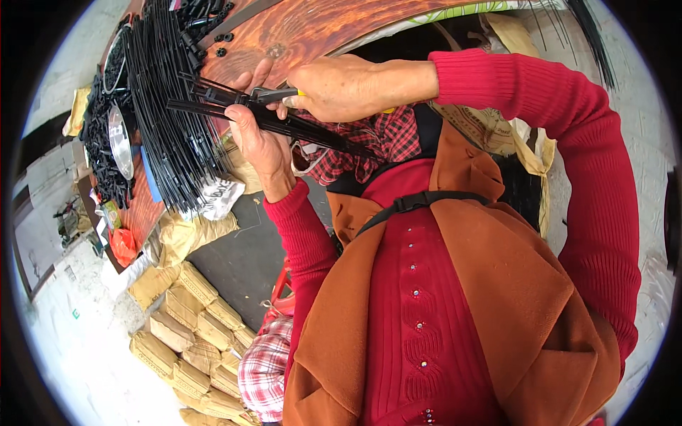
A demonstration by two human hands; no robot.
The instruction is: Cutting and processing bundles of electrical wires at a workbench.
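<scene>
My left hand grips a bundle of long black cable ties that sticks out to both sides of the fist, over the edge of a wooden table. My right hand is closed around a small cutting tool with grey metal jaws and a yellow handle. The jaws touch the bundle right above my left thumb. Both sleeves are red, and I wear an orange vest over a red top.
A big heap of black cable ties lies on the table at left, beside small black parts and a clear round dish. Brown paper packages are stacked on the floor below. A red bag sits at the table's edge.
</scene>
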